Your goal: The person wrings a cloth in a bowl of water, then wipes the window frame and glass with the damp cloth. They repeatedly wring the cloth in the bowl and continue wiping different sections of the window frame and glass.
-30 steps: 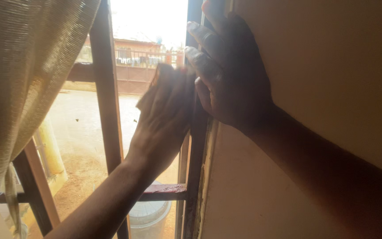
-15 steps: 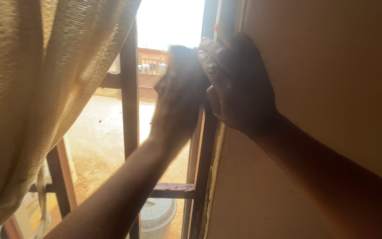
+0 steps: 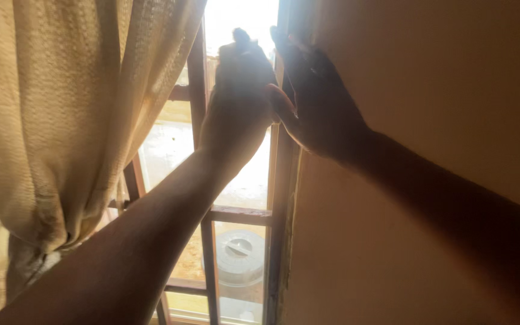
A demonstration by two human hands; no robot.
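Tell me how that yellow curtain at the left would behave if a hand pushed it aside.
The curtain hangs in deep folds and bunches low down, so it would probably give way limply, not move stiffly. Its open weave lets light through, suggesting it is fairly light. Gathered beside the window frame, it may well slump back.

A: Backlight is darkening the left hand [image 3: 236, 102]; cannot tell what its grip is closing on.
B: Right hand [image 3: 317, 102] fingertips are disappearing behind the window frame [image 3: 284, 180]. Curtain [image 3: 61, 120] is hiding the left panes; the lidded container [image 3: 239, 256] outside is partly barred.
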